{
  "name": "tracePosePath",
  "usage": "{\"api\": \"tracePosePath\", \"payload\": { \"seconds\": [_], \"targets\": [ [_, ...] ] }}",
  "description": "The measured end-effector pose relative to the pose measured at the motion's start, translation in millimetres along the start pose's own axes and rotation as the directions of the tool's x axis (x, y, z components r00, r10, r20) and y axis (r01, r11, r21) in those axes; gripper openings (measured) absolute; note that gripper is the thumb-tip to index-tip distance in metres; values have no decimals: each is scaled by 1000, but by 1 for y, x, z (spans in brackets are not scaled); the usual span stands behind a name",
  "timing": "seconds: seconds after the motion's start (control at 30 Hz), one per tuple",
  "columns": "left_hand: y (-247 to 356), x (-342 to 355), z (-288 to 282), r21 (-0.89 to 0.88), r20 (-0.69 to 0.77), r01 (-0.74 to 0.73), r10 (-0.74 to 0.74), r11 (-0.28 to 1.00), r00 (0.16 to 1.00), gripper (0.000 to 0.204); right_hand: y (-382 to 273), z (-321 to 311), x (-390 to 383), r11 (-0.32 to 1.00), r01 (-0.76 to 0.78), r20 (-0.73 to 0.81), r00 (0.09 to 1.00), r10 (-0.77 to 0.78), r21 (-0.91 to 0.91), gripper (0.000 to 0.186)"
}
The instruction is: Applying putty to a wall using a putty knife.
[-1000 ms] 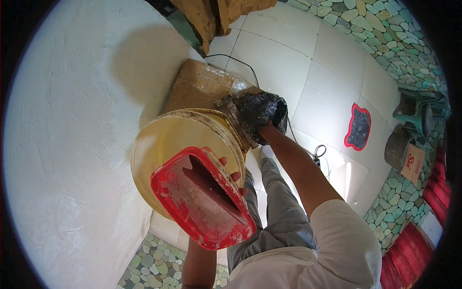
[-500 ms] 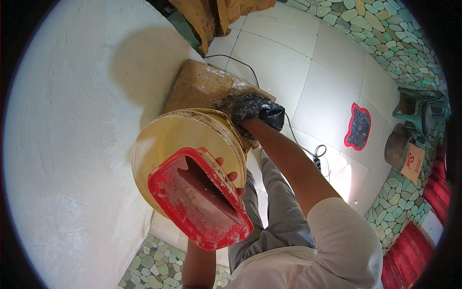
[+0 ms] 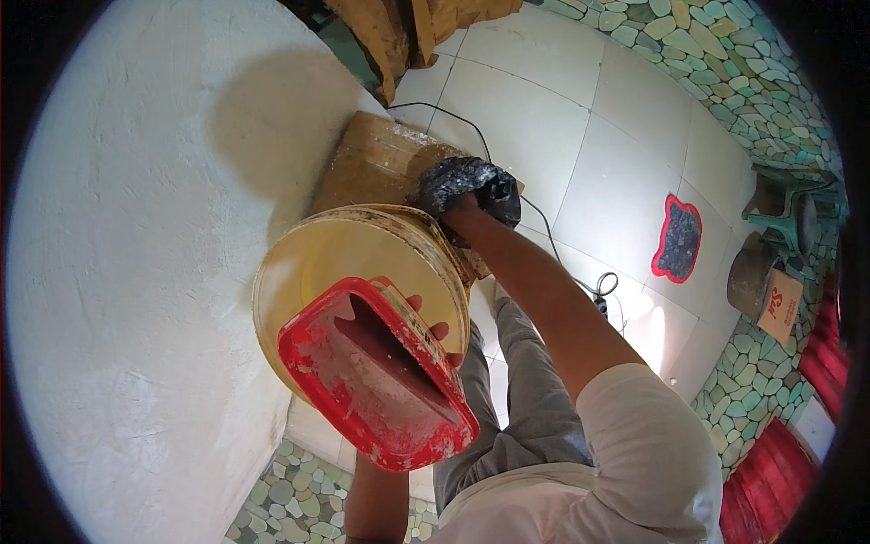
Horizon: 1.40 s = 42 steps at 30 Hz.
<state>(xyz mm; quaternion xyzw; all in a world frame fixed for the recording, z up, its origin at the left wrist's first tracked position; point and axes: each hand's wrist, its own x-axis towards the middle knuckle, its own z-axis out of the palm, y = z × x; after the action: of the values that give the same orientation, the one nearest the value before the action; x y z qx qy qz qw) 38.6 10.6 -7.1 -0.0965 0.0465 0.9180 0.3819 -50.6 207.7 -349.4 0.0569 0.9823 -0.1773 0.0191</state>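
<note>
My left hand (image 3: pixel 433 331) grips a red-rimmed plastic tub (image 3: pixel 313 363) from its far right side, fingertips showing at the edge. Pale powdery residue coats the tub, which is tilted above a large cream bucket (image 3: pixel 272 263) whose rim is stained. My right hand (image 3: pixel 464 210) reaches into a crumpled black plastic bag (image 3: pixel 449 177) beside the bucket; the bag hides its fingers. White dust marks the bag. Behind it a brown board (image 3: pixel 362 168), also dusted white, lies against the wall.
A pale plastered wall (image 3: pixel 136 272) rises on the left. A dark cable (image 3: pixel 548 231) crosses the tiled floor (image 3: pixel 530 91) to a power strip (image 3: pixel 601 306). On the right are a red-edged mat (image 3: pixel 678 238), green chair (image 3: pixel 788 213) and cardboard box (image 3: pixel 779 306). Brown sheeting (image 3: pixel 381 36) stands far back.
My right hand has shifted slightly left and up with the black bag, which has bunched differently around it. The tub in my left hand has hardly moved.
</note>
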Motion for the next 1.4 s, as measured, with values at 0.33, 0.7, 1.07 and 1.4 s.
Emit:
{"api": "tracePosePath", "payload": {
  "seconds": [0.33,0.7,1.07,1.4],
  "targets": [
    [2,-3,-2,-18,-12,-13,13,1000,1000,65,15,-30,-22,975,-144,196,965,176,-167,37],
    [16,-4,-4,18,-52,-40,41,999,998,65,-29,-68,-31,987,-10,685,719,118,-160,39],
    [6,-2,-6,-15,-39,-11,11,1000,999,66,5,-17,-49,944,-307,450,864,224,121,46],
    [7,0,-6,-6,-40,-17,17,1000,999,66,3,-25,-47,960,-264,554,788,269,-91,46]
  ]
}}
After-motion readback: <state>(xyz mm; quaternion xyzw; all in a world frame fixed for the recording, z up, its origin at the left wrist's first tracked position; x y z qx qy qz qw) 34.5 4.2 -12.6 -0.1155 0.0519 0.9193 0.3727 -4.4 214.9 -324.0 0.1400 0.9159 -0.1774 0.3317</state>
